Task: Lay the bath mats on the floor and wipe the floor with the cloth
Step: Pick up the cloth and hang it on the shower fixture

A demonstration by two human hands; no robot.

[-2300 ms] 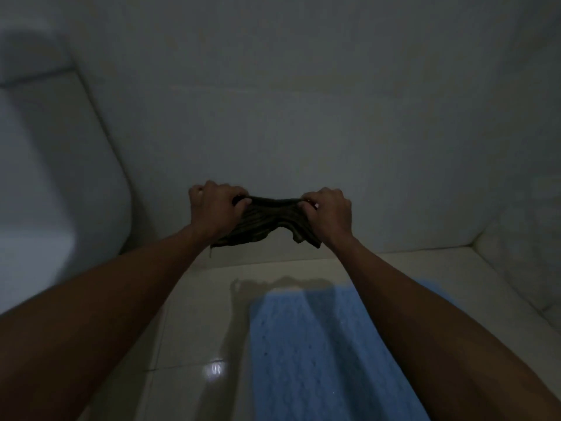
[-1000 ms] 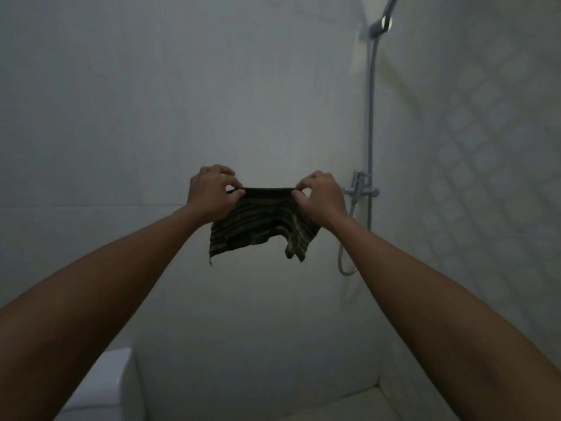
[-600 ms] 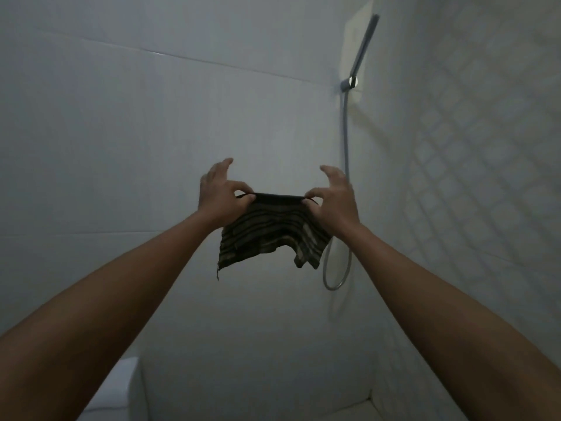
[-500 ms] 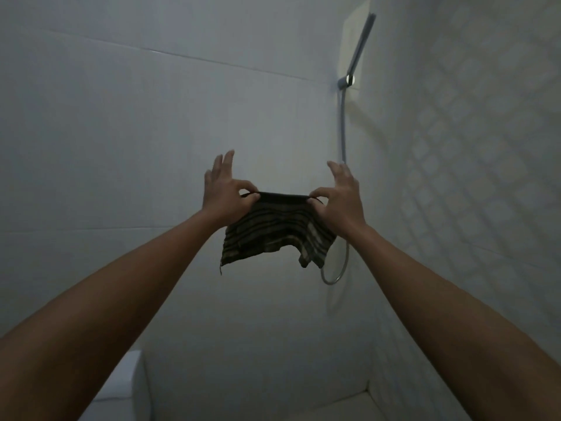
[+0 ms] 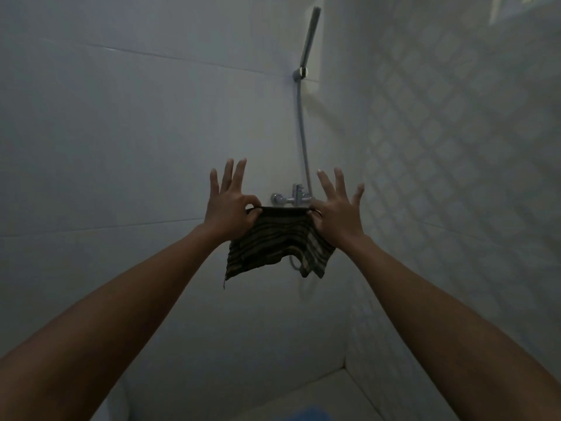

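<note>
A dark striped cloth (image 5: 274, 241) hangs in the air in front of the white wall, stretched between both hands. My left hand (image 5: 229, 205) pinches its top left corner with thumb and forefinger, the other fingers spread upward. My right hand (image 5: 337, 208) pinches the top right corner the same way. The cloth's lower edge dangles loose and uneven. A sliver of the blue bath mat (image 5: 308, 414) shows on the floor at the bottom edge.
A shower head (image 5: 309, 34) on a holder, its hose (image 5: 303, 141) and the chrome tap (image 5: 293, 197) are on the wall just behind the cloth. A diamond-patterned tiled wall (image 5: 455, 177) stands at the right. Pale floor (image 5: 331, 393) shows at the bottom.
The view rose from the floor and mat to the shower wall. Both hands lifted the cloth and went from fists to a pinch with the other fingers spread.
</note>
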